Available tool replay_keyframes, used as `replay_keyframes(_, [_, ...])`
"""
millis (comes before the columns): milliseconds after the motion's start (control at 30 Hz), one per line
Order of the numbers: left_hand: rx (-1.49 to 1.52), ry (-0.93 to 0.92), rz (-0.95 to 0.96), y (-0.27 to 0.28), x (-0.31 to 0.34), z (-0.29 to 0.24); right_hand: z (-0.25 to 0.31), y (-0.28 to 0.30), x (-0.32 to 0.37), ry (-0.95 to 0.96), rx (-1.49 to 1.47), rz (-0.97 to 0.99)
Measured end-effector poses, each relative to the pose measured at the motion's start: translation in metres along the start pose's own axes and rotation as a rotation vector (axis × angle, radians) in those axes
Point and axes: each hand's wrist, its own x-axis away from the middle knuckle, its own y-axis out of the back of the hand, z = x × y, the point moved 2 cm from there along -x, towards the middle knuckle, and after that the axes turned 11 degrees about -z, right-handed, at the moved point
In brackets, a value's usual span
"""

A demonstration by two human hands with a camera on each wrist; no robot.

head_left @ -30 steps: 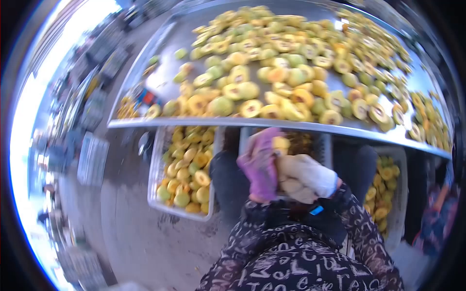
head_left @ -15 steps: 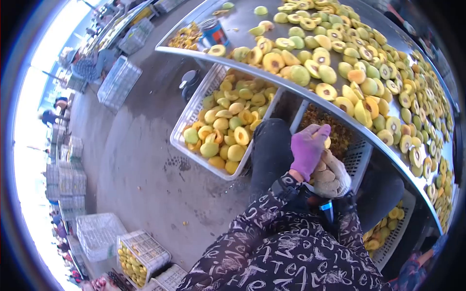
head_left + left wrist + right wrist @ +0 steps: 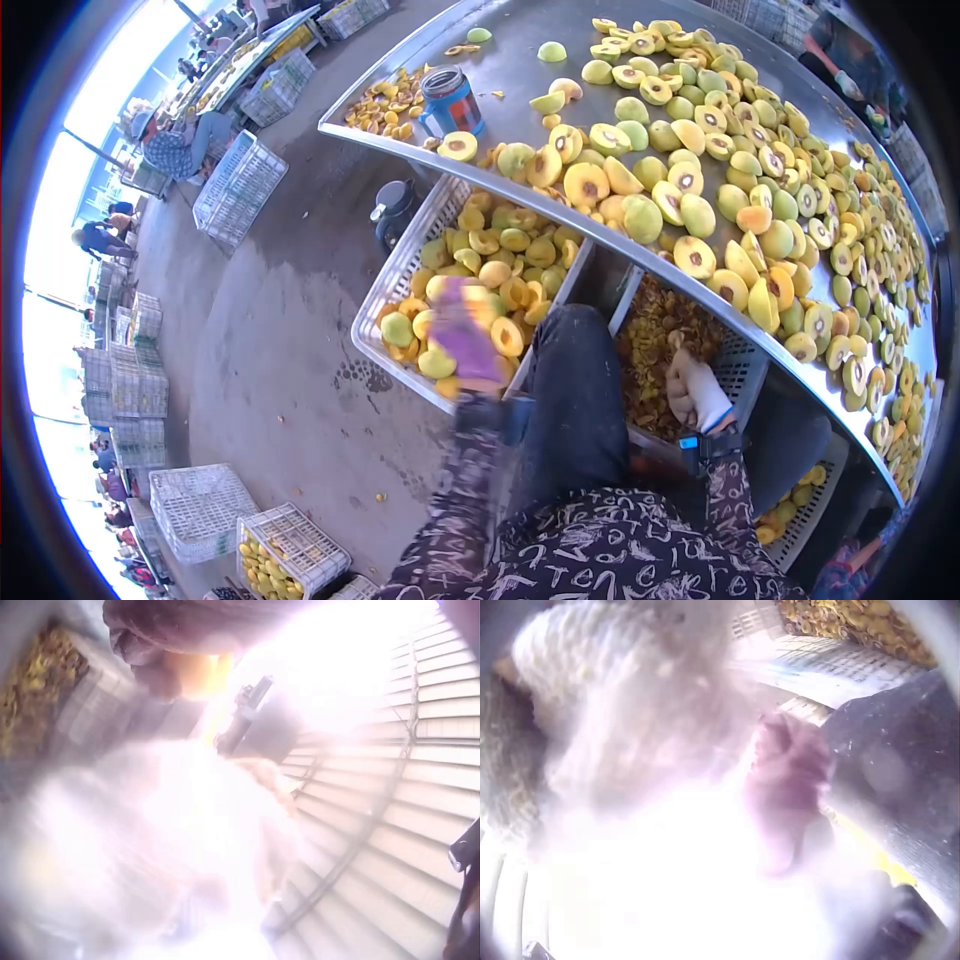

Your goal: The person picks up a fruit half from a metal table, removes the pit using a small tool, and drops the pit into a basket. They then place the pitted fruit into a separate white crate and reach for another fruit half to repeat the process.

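My left hand, in a purple glove and motion-blurred, is over a white basket heaped with yellow-green peach halves. In the left wrist view its fingers pinch an orange-yellow peach half. My right hand, in a whitish glove, is above a crate of brown pit scraps between the knees. Its fingers are curled, with a small brownish piece at the fingertips; I cannot tell what it is. Glare washes out much of both wrist views.
A metal table spreads ahead, strewn with peach halves; its raised edge crosses above the baskets. A blue container stands at its left corner. A dark jug is on the floor, and another basket sits by the right knee.
The hands were together over the scrap crate; the left has swung left to the peach basket while the right stays over the crate. The head view has turned left since a second ago.
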Motion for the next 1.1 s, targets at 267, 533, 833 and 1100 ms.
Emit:
replay_keyframes(267, [-0.622, -0.573, 0.743, 0.019, -0.105, 0.205, 0.020, -0.015, 0.001, -0.164, 0.516, -0.350])
replay_keyframes(533, [-0.382, 0.455, 0.370, 0.189, 0.013, 0.171, -0.110, 0.004, -0.049, 0.520, 0.786, -0.467])
replay_keyframes(833, [-0.423, -0.197, 0.953, 0.078, 0.001, 0.194, 0.064, -0.050, 0.057, 0.082, 0.516, -0.192])
replay_keyframes(1100, [-0.174, -0.166, 1.005, 0.073, 0.010, 0.149, 0.097, -0.004, 0.054, 0.435, 0.928, -0.274])
